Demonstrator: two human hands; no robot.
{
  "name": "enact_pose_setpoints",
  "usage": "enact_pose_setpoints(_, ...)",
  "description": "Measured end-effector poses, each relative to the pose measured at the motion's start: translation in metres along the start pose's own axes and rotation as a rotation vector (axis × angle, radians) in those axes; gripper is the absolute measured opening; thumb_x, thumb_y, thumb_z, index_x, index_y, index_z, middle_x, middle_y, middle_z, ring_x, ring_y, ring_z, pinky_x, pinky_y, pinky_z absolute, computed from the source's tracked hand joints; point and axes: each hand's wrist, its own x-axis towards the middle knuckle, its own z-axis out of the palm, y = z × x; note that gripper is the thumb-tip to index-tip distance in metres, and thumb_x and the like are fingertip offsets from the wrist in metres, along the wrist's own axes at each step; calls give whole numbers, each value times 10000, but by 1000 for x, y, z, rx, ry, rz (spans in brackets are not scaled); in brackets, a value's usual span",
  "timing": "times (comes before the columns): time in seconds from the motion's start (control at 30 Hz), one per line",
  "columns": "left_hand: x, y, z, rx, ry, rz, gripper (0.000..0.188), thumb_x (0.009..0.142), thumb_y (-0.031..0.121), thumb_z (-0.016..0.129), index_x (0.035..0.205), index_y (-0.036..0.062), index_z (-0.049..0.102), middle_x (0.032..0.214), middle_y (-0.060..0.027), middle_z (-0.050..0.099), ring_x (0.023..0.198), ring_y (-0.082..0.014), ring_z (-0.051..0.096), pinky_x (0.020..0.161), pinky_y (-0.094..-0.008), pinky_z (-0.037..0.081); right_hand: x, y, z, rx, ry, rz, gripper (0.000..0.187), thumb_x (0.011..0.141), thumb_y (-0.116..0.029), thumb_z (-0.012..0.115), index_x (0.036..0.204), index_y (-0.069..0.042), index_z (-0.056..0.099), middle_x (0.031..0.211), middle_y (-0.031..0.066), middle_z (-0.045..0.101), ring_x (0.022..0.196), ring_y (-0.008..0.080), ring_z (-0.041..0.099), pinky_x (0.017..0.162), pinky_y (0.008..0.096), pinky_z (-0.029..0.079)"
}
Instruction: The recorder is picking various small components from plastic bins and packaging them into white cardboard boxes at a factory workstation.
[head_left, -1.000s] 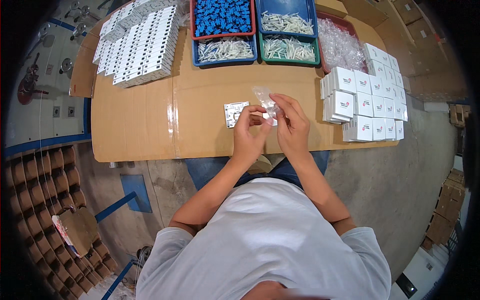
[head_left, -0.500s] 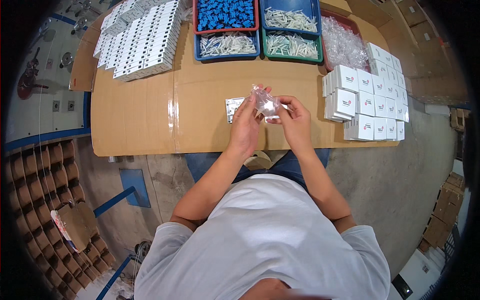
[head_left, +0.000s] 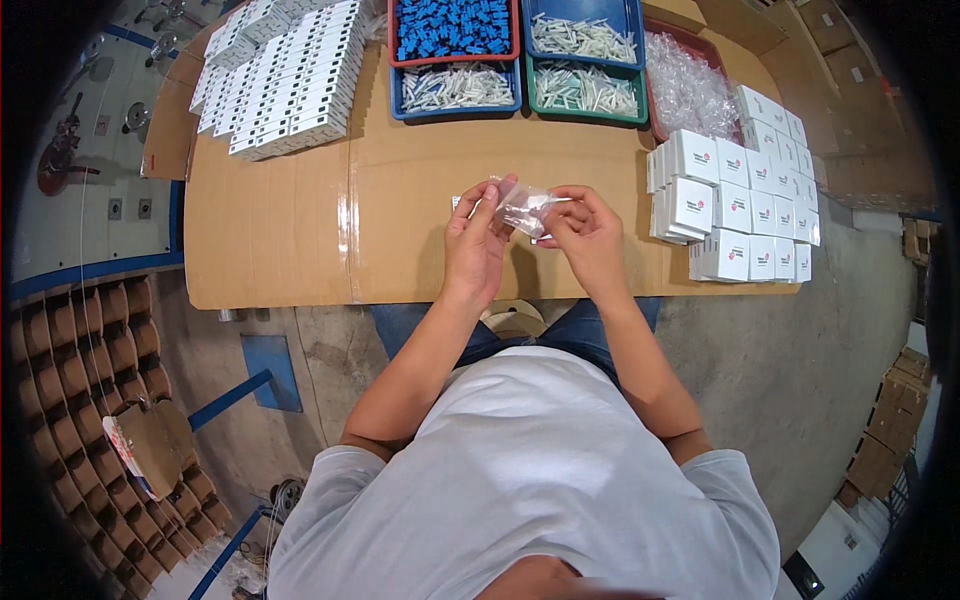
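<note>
A small clear plastic bag [head_left: 525,208] is stretched between my two hands, just above the cardboard-covered table. My left hand [head_left: 476,240] pinches its left end between thumb and fingers. At the other end, my right hand [head_left: 588,235] grips the bag with its fingertips. Whether anything lies inside the bag I cannot make out. Under my hands lies a flat white piece [head_left: 456,202], mostly hidden, with only bits of its edge showing.
Along the far edge stand a red tray [head_left: 393,50] of blue plastic parts, blue and green trays [head_left: 641,118] of pale slim pieces, and a red bin [head_left: 655,130] of clear bags. White boxes [head_left: 300,100] are stacked at the left, more white boxes [head_left: 735,205] at the right.
My left hand has shifted slightly left and turned, and the bag has gone from bunched up to stretched flatter between both hands. The white piece beneath is more covered.
</note>
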Motion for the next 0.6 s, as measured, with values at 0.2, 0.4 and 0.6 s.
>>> enact_pose_setpoints(0.2,1,-3,-4,16,-23,4,255,1038,278,615,1221,101,607,1306,-96,652,1165,-189,621,1008,-374,491,4,0,-14,-29,-80,140,152,984,-48,632,1103,46,643,927,99,715,694,166,712,611,258,575)
enact_pose_setpoints(0.4,-9,5,8,65,163,-307,426,1036,425,590,1263,64,592,1195,-52,652,1113,-179,620,957,-368,499,4,7,-10,-326,-26,-215,146,948,-22,656,1081,20,701,915,81,711,726,153,705,619,264,566)
enact_pose_setpoints(0.6,-17,-12,14,84,-44,-215,389,1018,391,637,1252,81,610,1174,-27,653,1103,-155,617,969,-363,496,-3,-7,-4,-525,-68,-483,181,894,17,670,1061,-20,731,977,86,688,767,186,696,638,268,569)
